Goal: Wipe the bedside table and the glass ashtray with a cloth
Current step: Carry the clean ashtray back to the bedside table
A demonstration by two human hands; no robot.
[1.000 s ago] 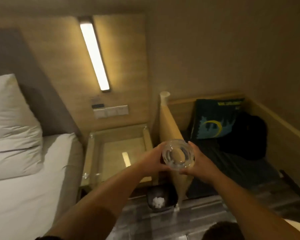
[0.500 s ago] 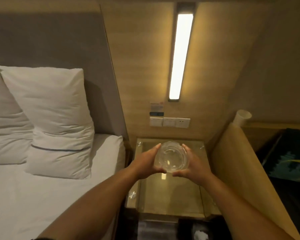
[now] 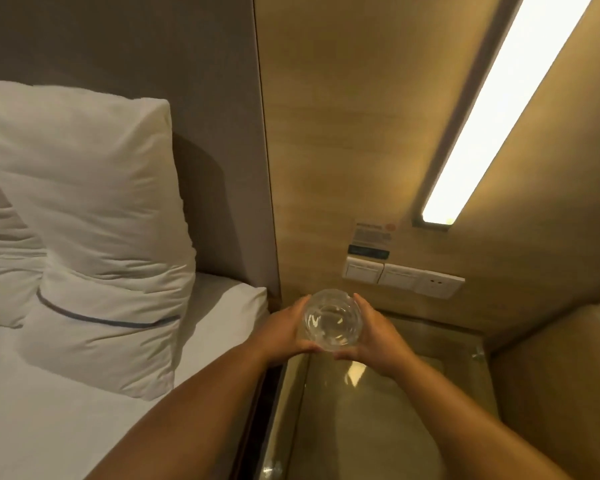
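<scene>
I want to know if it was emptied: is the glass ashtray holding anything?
Empty, as far as shows: the glass ashtray, held between the left hand and right hand, looks clear through, with only reflections inside.

Single head-worn view, wide-angle, tilted forward and down. Bedside table (image 3: pixel 378 420) close, near right; bed (image 3: pixel 49 393) left; wall light (image 3: pixel 510 109) far right. Both forearms enter from near edge. No second view.

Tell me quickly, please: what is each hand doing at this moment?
Left hand: closed on the left side of the glass ashtray.
Right hand: closed on its right side, sharing the hold.
</scene>
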